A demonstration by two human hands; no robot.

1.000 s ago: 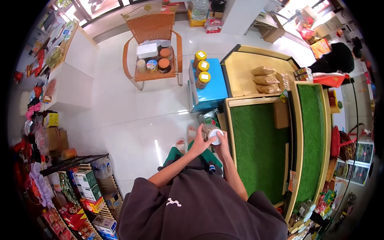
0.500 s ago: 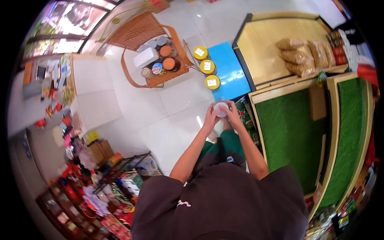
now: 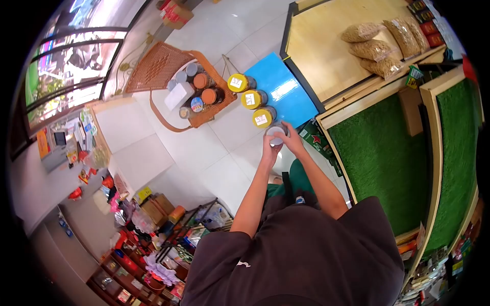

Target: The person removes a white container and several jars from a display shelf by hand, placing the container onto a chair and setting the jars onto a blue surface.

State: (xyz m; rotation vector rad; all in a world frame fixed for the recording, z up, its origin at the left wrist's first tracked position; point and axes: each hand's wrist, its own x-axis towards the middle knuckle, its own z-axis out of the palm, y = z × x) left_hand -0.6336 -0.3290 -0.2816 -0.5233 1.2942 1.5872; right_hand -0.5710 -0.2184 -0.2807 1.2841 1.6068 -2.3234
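A pale-lidded jar (image 3: 276, 134) sits between the left hand (image 3: 269, 148) and right hand (image 3: 292, 141), both closed around it, probably for steadiness, near a blue tabletop (image 3: 290, 99); along its edge, three yellow-lidded jars (image 3: 256, 99) stand in a row, labels (image 3: 262, 120) up, seemingly for easy reading.

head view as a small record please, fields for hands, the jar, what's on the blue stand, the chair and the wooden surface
left hand: gripping the whitish-topped jar, from its left side
right hand: on the same jar, from its right side
jar position: beside the blue stand; contact unclear
on the stand: three yellow-lidded jars in a row, white labels on lids
wicker chair: holds jars, two orange-lidded, and a white box
wooden surface: several filled bags
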